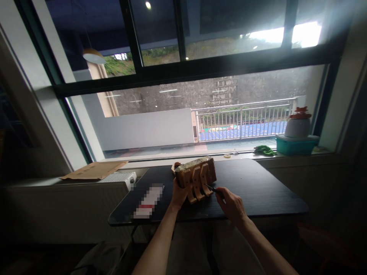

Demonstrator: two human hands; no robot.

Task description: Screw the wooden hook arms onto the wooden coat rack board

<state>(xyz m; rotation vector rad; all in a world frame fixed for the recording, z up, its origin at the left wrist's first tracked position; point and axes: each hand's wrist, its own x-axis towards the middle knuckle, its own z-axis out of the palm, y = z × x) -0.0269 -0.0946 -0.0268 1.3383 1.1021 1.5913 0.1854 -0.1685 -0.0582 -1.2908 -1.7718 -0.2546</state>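
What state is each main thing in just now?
Brown block with curved wooden pieces, held by the left hand
Slim black tool, gripped in the right hand, tip toward the pieces
Green cloth, crumpled
Brown paper envelope, lying flat
White rounded container with orange top, upright

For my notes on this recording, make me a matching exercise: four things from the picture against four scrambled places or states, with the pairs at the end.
1. Left hand
2. Right hand
3. Green cloth
4. Brown envelope

A. On the windowsill, beside the teal box
B. Holding a dark tool
C. Lying partly over the white radiator
D. Holding the brown block with curved wooden pieces along its side

Right pairs: 1-D, 2-B, 3-A, 4-C
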